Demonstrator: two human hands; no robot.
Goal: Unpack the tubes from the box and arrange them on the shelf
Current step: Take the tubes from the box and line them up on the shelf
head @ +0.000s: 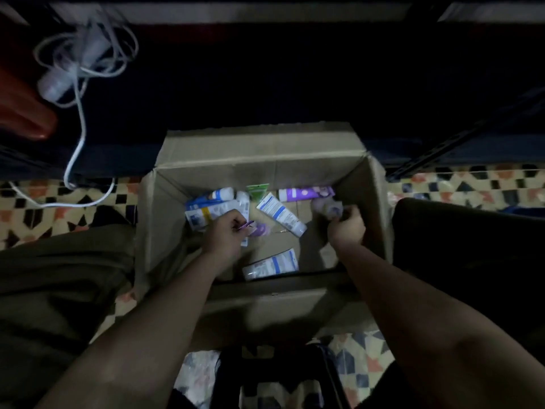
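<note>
Presently both hands are down in the open cardboard box [295, 149] to lift out two tubes together: left hand [225, 234] pinches a purple tube [259, 230], right hand [346, 228] grips another purple tube [327, 206]; remaining tubes [281, 214] lie loose on the box floor.

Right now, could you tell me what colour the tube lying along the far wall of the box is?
Purple tube, white at its cap end; head view.

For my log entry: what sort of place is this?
Probably a home room or small stockroom, dimly lit. A cardboard box of tubes stands on patterned floor tiles, with a coiled white cable nearby.
</note>
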